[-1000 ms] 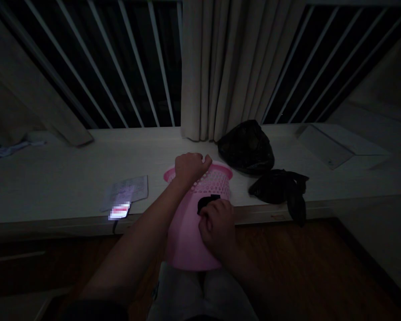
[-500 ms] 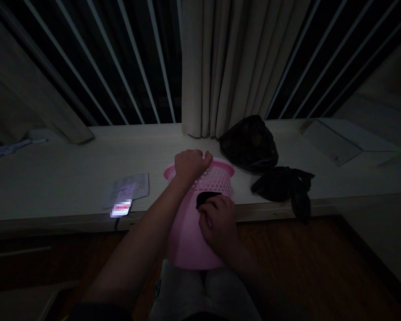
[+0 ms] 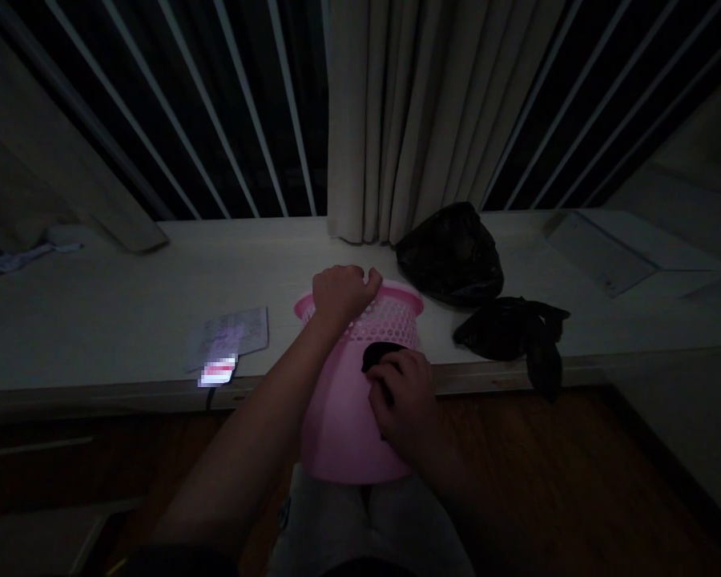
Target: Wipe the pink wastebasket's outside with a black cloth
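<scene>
A pink plastic basket [image 3: 342, 409] with a band of round holes is held over the ledge's front edge, above my lap. My left hand [image 3: 344, 296] reaches across to its far end and is closed on the darker pink rim there. Curled against the side wall, my right hand [image 3: 404, 401] has a black piece [image 3: 380, 353], seemingly cloth, pinched under its fingers. That piece touches the solid wall just below the holes. Most of it is hidden by the fingers.
On the pale ledge [image 3: 126, 312], a large black plastic bag [image 3: 450, 256] and a smaller knotted one [image 3: 505, 332] lie to the right. Left are a paper sheet [image 3: 240, 328] and a lit screen [image 3: 218, 370]. Behind hangs a curtain [image 3: 390, 120]; a white box [image 3: 630, 248] stands far right.
My right hand and the black piece have slid slightly to the right along the basket wall. My left hand keeps its grip on the rim.
</scene>
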Action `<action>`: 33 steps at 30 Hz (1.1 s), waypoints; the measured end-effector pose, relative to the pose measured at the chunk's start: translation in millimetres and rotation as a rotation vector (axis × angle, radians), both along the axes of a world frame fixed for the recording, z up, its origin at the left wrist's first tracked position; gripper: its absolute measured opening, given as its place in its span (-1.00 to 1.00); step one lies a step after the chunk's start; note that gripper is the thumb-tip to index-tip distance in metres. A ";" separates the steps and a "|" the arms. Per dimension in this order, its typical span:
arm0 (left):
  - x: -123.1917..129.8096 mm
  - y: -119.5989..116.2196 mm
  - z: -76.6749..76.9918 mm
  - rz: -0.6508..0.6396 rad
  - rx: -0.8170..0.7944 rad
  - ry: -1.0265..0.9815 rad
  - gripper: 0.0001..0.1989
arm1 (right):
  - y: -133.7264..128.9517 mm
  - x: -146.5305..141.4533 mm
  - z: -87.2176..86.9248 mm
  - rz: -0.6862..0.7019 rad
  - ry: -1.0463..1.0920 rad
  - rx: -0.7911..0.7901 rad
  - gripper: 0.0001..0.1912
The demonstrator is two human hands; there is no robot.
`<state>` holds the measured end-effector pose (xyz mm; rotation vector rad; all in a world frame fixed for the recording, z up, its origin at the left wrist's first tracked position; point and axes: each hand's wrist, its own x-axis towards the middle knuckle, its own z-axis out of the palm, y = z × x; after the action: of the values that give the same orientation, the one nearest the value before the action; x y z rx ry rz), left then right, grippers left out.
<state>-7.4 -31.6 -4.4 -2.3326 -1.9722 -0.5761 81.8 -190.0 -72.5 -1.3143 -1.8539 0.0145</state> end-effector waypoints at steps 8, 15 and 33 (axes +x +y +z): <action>1.7 -0.6 1.2 0.012 0.013 0.051 -0.42 | -12.1 3.5 -7.1 -0.025 0.065 0.013 -0.81; 0.5 0.2 0.5 0.003 0.009 0.024 -0.43 | -19.8 0.8 -10.8 -0.041 0.033 0.056 -0.83; -21.3 -2.7 -0.4 -0.019 -0.023 -0.117 -0.43 | -5.4 -11.3 0.7 -0.165 -0.037 0.031 -0.82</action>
<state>-28.7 -34.4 -4.8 -2.3860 -2.0169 -0.7108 70.5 -195.4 -71.7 -1.4510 -1.7638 -0.1258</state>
